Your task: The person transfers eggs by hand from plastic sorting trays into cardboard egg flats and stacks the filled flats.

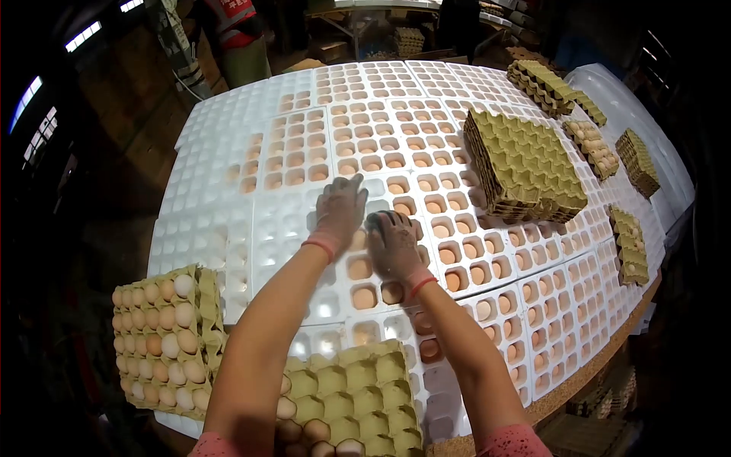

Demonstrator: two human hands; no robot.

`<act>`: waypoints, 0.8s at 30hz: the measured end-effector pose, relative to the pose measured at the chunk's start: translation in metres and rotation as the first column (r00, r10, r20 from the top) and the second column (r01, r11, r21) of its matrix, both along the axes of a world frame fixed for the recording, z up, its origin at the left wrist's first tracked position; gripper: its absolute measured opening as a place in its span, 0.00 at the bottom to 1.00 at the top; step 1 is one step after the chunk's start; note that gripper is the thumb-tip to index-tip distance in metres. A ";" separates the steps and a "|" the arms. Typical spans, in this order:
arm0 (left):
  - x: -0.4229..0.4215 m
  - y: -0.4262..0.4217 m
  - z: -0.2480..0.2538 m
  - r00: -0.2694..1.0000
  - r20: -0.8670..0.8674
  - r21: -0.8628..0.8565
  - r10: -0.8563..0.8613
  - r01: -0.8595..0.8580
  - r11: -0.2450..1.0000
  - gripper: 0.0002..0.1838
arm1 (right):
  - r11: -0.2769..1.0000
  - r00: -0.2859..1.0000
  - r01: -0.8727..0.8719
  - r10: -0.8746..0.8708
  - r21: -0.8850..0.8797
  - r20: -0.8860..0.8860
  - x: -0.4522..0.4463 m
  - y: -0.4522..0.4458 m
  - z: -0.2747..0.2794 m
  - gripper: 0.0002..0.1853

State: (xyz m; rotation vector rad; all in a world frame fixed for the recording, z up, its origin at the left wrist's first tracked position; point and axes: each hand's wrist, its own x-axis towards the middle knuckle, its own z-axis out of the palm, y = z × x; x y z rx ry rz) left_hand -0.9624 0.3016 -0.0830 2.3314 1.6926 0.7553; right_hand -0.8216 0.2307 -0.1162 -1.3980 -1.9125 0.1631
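My left hand (340, 211), in a thin translucent glove with a pink band at the wrist, is low over the white foam tray (285, 221). Its thumb and forefinger are apart, and no egg shows between them. Close beside it on the right, my right hand (396, 242), gloved the same way, bends its fingers down over the cells; whatever is under them is hidden. Brown eggs (364, 297) sit in cells just below the hands. Nearest my body lies a partly filled pulp egg carton (358, 392), its eggs at the left end.
A stack of pulp cartons full of eggs (160, 335) stands at the left front. Stacked pulp cartons (525, 164) rest on the foam trays at right, with smaller cartons (630, 244) beyond. The table's wooden edge (575, 381) runs along the right. A person in a red vest (232, 23) stands behind.
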 end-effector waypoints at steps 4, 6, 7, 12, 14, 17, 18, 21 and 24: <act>-0.008 -0.011 0.003 0.994 0.107 -0.052 0.001 0.005 0.999 0.27 | 0.987 0.971 -0.076 0.040 -0.145 -0.237 0.010 -0.016 0.019 0.17; -0.039 -0.010 0.021 0.940 0.327 0.148 -0.096 0.050 0.988 0.23 | 0.952 0.933 -0.174 0.077 -0.252 -0.353 0.011 -0.032 0.035 0.17; -0.062 -0.020 0.031 0.925 0.354 0.098 -0.136 0.108 0.989 0.23 | 0.951 0.923 -0.240 0.161 -0.196 -0.349 0.009 -0.043 0.042 0.17; -0.147 -0.144 0.121 0.877 0.479 -0.270 0.024 0.122 0.955 0.20 | 0.774 0.784 -0.614 0.576 -0.155 -0.229 -0.044 -0.126 0.097 0.14; -0.170 -0.191 0.129 0.881 0.462 -0.339 0.099 0.072 0.938 0.21 | 0.740 0.741 -0.672 0.672 -0.028 -0.017 -0.083 -0.157 0.093 0.19; -0.189 -0.267 0.128 0.986 0.164 -0.279 0.036 0.012 0.960 0.25 | 0.720 0.702 -0.690 0.689 -0.067 0.178 -0.123 -0.193 0.074 0.21; -0.189 -0.282 0.128 0.998 -0.060 -0.283 -0.001 -0.016 0.959 0.27 | 0.729 0.738 -0.669 0.675 -0.147 -0.007 -0.122 -0.195 0.076 0.21; -0.197 -0.316 0.117 0.832 -0.511 -0.292 -0.215 0.068 0.954 0.29 | 0.659 0.622 -0.711 0.425 -0.247 -0.658 -0.110 -0.202 0.088 0.21; -0.211 -0.316 0.066 0.678 -0.656 -0.240 -0.331 0.228 0.944 0.29 | 0.777 0.754 -0.612 0.519 -0.146 -0.403 -0.118 -0.224 0.103 0.18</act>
